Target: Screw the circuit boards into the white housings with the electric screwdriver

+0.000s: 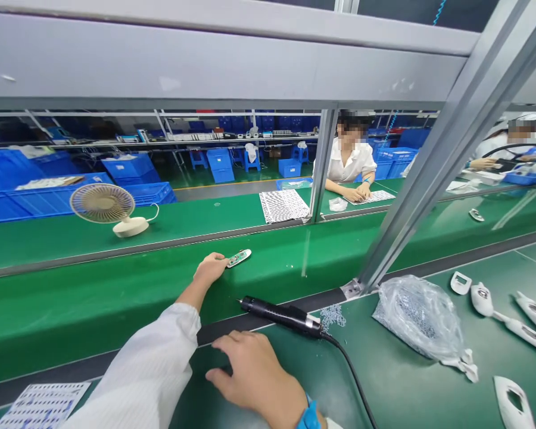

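Left hand (211,268) reaching out over the bright green conveyor belt (129,298); I'm pinching the near end of an elongated white plastic shell with a green circuit board (240,257). Can't tell if it's resting on the belt. Right hand (252,369) empty, fingers loosely curled, over my dark green benchtop (397,393), near the black cylindrical electric screwdriver (281,316). Tiny grey metal pieces (333,316) heaped at its cable end.

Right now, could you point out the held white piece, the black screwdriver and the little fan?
Held white piece (239,258), head view: on its green board.
Black screwdriver (279,314), head view: middle of its body.
Little fan (103,204), head view: its round grille.
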{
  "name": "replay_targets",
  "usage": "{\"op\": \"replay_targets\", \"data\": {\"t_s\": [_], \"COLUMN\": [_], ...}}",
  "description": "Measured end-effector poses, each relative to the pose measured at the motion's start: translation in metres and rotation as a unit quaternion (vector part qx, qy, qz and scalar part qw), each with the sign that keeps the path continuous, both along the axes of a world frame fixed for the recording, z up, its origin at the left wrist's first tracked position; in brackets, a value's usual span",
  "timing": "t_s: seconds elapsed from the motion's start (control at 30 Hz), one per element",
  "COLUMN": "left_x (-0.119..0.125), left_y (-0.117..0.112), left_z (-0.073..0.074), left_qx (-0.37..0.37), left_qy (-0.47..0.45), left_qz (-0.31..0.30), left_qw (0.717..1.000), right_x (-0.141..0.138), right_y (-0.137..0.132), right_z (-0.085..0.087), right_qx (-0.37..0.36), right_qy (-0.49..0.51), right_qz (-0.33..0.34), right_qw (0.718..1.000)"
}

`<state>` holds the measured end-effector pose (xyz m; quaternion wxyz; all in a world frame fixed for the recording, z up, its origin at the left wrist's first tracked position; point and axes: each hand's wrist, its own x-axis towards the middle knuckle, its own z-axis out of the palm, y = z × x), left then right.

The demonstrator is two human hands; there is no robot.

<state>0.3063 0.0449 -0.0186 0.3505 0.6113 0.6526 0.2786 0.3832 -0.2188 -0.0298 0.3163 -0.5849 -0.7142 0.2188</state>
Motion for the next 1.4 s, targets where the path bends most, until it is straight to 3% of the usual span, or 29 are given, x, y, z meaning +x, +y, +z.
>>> {"op": "replay_targets", "data": {"t_s": [0.07,0.13,0.2,0.3,0.37,0.53,0.6,0.63,0.67,0.77,0.83,0.9,0.97,1.03,1.13,1.2,1.27,1.33,1.4], "left_x": [-0.001,0.003,0.010,0.024,0.030,0.037,0.044,0.048,0.052,0.062,0.062,0.058,0.050,0.042,0.032,0.031,0.033,0.037,0.040], "left_y": [-0.014,-0.043,-0.082,-0.133,-0.153,-0.171,-0.178,-0.183,-0.188,-0.213,-0.236,-0.260,-0.284,-0.307,-0.340,-0.359,-0.373,-0.382,-0.387], "left_z": [0.008,0.015,0.020,0.021,0.023,0.047,0.060,0.066,0.070,0.077,0.072,0.056,0.031,0.003,-0.027,-0.032,-0.026,-0.019,-0.014], "left_qx": [0.031,0.070,0.103,0.131,0.137,0.166,0.224,0.263,0.306,0.416,0.454,0.467,0.465,0.445,0.366,0.293,0.236,0.198,0.168], "left_qy": [0.032,0.034,0.028,0.095,0.149,0.137,0.104,0.085,0.064,0.009,-0.005,-0.009,-0.026,-0.057,-0.080,-0.070,-0.058,-0.052,-0.044], "left_qz": [-0.039,-0.099,-0.224,-0.481,-0.557,-0.570,-0.553,-0.535,-0.512,-0.457,-0.428,-0.377,-0.328,-0.325,-0.446,-0.550,-0.622,-0.644,-0.640], "left_qw": [0.998,0.992,0.969,0.862,0.806,0.793,0.796,0.799,0.800,0.786,0.781,0.799,0.822,0.833,0.813,0.779,0.744,0.737,0.749], "right_x": [0.000,0.001,0.002,0.006,0.008,0.020,0.030,0.037,0.045,0.069,0.079,0.086,0.090,0.095,0.110,0.127,0.147,0.166,0.179], "right_y": [0.000,-0.001,-0.001,-0.003,-0.007,-0.033,-0.042,-0.045,-0.048,-0.056,-0.064,-0.071,-0.073,-0.071,-0.069,-0.075,-0.084,-0.095,-0.102], "right_z": [-0.001,-0.001,0.001,0.008,0.016,0.031,0.030,0.029,0.028,0.031,0.037,0.040,0.036,0.026,0.017,0.022,0.034,0.045,0.049], "right_qx": [-0.012,-0.028,-0.045,-0.076,-0.097,-0.148,-0.207,-0.230,-0.210,0.003,0.106,0.137,0.152,0.172,0.234,0.287,0.339,0.393,0.421], "right_qy": [0.004,0.011,0.026,0.057,0.070,0.143,0.267,0.358,0.452,0.646,0.703,0.729,0.731,0.709,0.632,0.556,0.477,0.376,0.293], "right_qz": [-0.002,-0.007,-0.009,-0.002,0.015,-0.013,-0.056,-0.087,-0.126,-0.154,-0.110,-0.076,-0.085,-0.142,-0.304,-0.410,-0.486,-0.545,-0.581], "right_qw": [1.000,1.000,0.999,0.995,0.993,0.979,0.939,0.901,0.858,0.747,0.695,0.666,0.660,0.670,0.673,0.663,0.650,0.639,0.632]}}
